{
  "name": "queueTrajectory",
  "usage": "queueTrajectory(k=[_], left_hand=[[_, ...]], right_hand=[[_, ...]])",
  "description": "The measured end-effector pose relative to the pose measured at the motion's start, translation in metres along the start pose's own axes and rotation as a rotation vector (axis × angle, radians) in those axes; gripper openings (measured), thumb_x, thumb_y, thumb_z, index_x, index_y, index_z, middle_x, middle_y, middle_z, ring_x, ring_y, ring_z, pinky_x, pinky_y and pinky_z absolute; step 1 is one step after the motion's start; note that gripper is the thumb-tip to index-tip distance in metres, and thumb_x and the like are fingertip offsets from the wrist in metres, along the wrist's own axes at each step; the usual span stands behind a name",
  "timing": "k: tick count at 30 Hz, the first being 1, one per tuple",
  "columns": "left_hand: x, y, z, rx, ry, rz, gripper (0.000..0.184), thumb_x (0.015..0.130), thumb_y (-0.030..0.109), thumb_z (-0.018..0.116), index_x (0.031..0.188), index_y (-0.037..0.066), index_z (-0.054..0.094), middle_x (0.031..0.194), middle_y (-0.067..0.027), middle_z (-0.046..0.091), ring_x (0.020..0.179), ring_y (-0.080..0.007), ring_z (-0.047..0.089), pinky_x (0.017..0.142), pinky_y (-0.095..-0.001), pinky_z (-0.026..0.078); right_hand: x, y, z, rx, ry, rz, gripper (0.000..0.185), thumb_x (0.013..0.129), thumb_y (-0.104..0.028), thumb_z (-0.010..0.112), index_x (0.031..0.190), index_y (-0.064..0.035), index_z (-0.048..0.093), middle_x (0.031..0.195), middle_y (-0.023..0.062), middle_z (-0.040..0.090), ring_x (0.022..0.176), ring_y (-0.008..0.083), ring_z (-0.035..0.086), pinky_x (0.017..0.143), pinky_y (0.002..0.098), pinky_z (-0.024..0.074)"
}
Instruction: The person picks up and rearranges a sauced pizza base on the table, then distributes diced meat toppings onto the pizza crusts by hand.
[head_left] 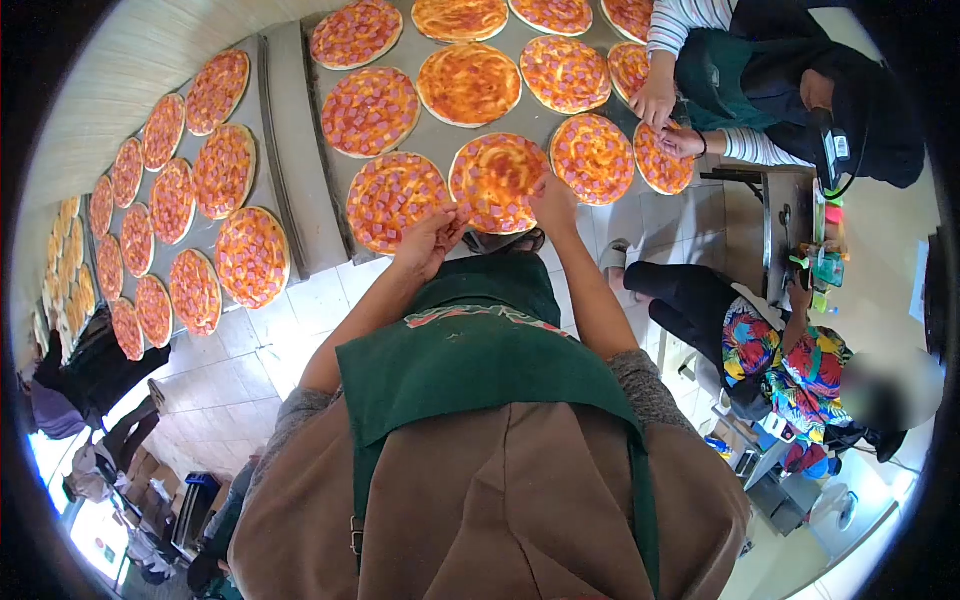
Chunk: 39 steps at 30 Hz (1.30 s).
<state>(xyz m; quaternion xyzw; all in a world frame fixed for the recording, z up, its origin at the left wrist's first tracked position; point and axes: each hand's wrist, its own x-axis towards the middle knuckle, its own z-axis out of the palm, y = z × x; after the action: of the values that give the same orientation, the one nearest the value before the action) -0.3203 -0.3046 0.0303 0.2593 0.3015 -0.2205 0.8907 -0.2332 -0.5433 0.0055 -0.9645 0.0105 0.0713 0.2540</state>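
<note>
In front of me a round pizza [490,165] lies on the metal table, with pink ham cubes on its near and left parts and mostly bare red sauce at its upper right. My left hand [430,243] is at its lower left edge, fingertips pinched together. At the right edge my right hand [555,206] is also closed, its fingertips bent down over the pizza. What either hand pinches is too small to make out. A ham-covered pizza [395,203] lies on the left, another pizza [592,160] on the right.
Several more pizzas fill the metal table [335,215] and the left table [272,130]. A co-worker's hands [665,120] work over a pizza [662,168] at the right end. Another person in a colourful shirt [760,350] sits at the right. Tiled floor [310,300] lies below.
</note>
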Motion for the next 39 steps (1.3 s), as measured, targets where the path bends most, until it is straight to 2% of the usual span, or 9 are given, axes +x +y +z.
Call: queueTrajectory(k=[5, 10, 14, 17, 23, 25, 28, 31, 39], left_hand=[[0.003, -0.004, 0.005, 0.002, -0.012, -0.013, 0.025, 0.095, 0.013, 0.046, 0.114, -0.002, 0.055, 0.101, -0.0085, 0.064, 0.096, -0.0159, 0.062, 0.092, -0.0300, 0.049], [0.016, -0.009, 0.009, -0.022, -0.085, -0.017, 0.025, 0.095, 0.012, 0.045, 0.113, -0.002, 0.055, 0.106, -0.0098, 0.063, 0.098, -0.0161, 0.061, 0.092, -0.0292, 0.049], [0.009, -0.007, 0.020, 0.039, -0.109, -0.013, 0.027, 0.094, 0.012, 0.046, 0.115, -0.003, 0.054, 0.109, -0.0113, 0.062, 0.099, -0.0158, 0.061, 0.091, -0.0276, 0.049], [0.015, -0.013, 0.014, 0.058, -0.130, -0.034, 0.027, 0.094, 0.010, 0.047, 0.117, -0.003, 0.052, 0.110, -0.0115, 0.061, 0.100, -0.0155, 0.060, 0.091, -0.0266, 0.049], [0.023, -0.014, 0.008, 0.065, -0.072, -0.053, 0.031, 0.093, 0.009, 0.050, 0.121, -0.004, 0.048, 0.110, -0.0105, 0.060, 0.104, -0.0173, 0.058, 0.093, -0.0282, 0.047], [0.017, -0.007, 0.020, 0.090, -0.021, -0.046, 0.036, 0.092, 0.009, 0.050, 0.125, -0.005, 0.042, 0.112, -0.0119, 0.056, 0.108, -0.0200, 0.055, 0.100, -0.0322, 0.042], [0.020, -0.005, 0.017, 0.067, -0.011, -0.041, 0.041, 0.092, 0.009, 0.051, 0.129, -0.005, 0.038, 0.116, -0.0130, 0.055, 0.110, -0.0214, 0.053, 0.100, -0.0325, 0.042], [0.020, -0.004, 0.016, 0.062, -0.003, -0.040, 0.045, 0.092, 0.009, 0.050, 0.132, -0.006, 0.036, 0.120, -0.0139, 0.053, 0.113, -0.0220, 0.052, 0.100, -0.0325, 0.042], [0.012, 0.000, 0.021, 0.056, 0.045, -0.024, 0.038, 0.094, 0.011, 0.048, 0.128, -0.005, 0.043, 0.117, -0.0137, 0.057, 0.107, -0.0188, 0.058, 0.094, -0.0284, 0.048]], right_hand=[[-0.018, -0.055, -0.016, 0.556, -0.171, -0.054, 0.021, 0.074, -0.017, 0.073, 0.086, -0.0013, 0.065, 0.076, 0.0117, 0.066, 0.068, 0.0202, 0.065, 0.064, 0.0328, 0.0514], [-0.043, -0.112, -0.041, 0.373, -0.297, -0.217, 0.021, 0.077, -0.019, 0.067, 0.092, -0.0046, 0.067, 0.080, 0.0111, 0.064, 0.073, 0.0232, 0.065, 0.068, 0.0337, 0.0506], [-0.043, -0.092, -0.019, 0.263, -0.153, -0.275, 0.020, 0.074, -0.017, 0.070, 0.088, -0.0030, 0.066, 0.081, 0.0117, 0.063, 0.071, 0.0260, 0.063, 0.066, 0.0334, 0.0499], [-0.047, -0.087, -0.016, 0.279, -0.208, -0.183, 0.019, 0.077, -0.015, 0.069, 0.090, -0.0018, 0.066, 0.083, 0.0113, 0.066, 0.070, 0.0212, 0.064, 0.065, 0.0311, 0.0506], [-0.028, -0.042, -0.015, 0.965, -0.392, 0.254, 0.021, 0.080, -0.013, 0.070, 0.092, 0.0035, 0.065, 0.080, 0.0074, 0.067, 0.069, 0.0104, 0.063, 0.063, 0.0233, 0.0515], [-0.017, -0.025, -0.024, 1.055, -0.235, 0.288, 0.022, 0.079, -0.012, 0.071, 0.092, 0.0044, 0.065, 0.076, 0.0067, 0.066, 0.069, 0.0116, 0.063, 0.061, 0.0229, 0.0515], [0.010, 0.025, -0.008, 0.643, -0.093, 0.202, 0.023, 0.076, -0.015, 0.073, 0.090, 0.0025, 0.066, 0.074, 0.0065, 0.067, 0.069, 0.0107, 0.063, 0.061, 0.0235, 0.0511], [0.022, 0.030, -0.006, 0.340, -0.101, 0.116, 0.020, 0.070, -0.014, 0.073, 0.084, -0.0005, 0.067, 0.075, 0.0093, 0.068, 0.070, 0.0183, 0.066, 0.066, 0.0316, 0.0521], [0.023, 0.010, -0.007, 0.033, 0.002, 0.024, 0.014, 0.072, -0.012, 0.069, 0.082, -0.0030, 0.068, 0.075, 0.0112, 0.068, 0.070, 0.0230, 0.066, 0.066, 0.0345, 0.0514]])
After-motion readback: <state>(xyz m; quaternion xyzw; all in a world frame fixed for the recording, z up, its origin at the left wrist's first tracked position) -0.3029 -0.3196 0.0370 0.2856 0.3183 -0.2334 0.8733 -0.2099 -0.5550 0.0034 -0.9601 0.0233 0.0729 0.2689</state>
